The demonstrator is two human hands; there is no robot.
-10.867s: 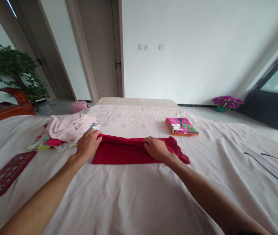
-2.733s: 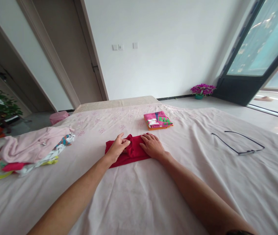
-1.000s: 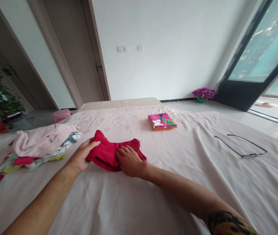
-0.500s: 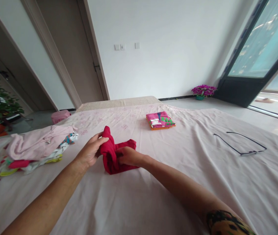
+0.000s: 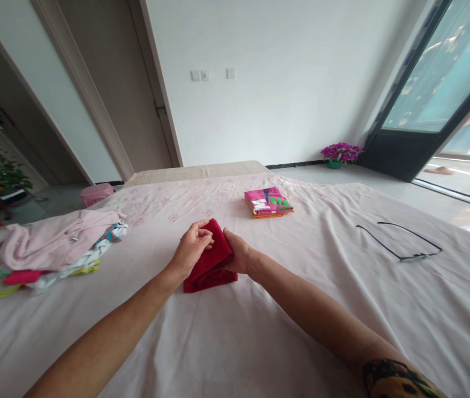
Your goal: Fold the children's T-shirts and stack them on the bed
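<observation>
A red garment [image 5: 211,266], folded into a small thick bundle, rests on the pale pink sheet in front of me. Along its upper left edge lies my left hand [image 5: 192,247], fingers curled in at the cloth. My right hand [image 5: 238,252] holds the opposite side, with the thumb along the upper edge and the other fingers partly hidden by fabric. The top layer is raised a little and the lower folds show toward me. Beyond the hands sits a small folded stack of clothes [image 5: 268,201], a bright pink printed piece above an orange one.
To the left lies a loose pile of clothes [image 5: 48,240] with a light pink piece on top. Black-framed glasses [image 5: 415,257] rest on the wrinkled sheet [image 5: 301,249] at right. A pink stool [image 5: 97,194] and purple flowers [image 5: 341,153] stand on the floor beyond.
The upright red part of the garment has been folded over onto the rest. My left hand moved right, and my right hand came out of the folds to the right edge.
</observation>
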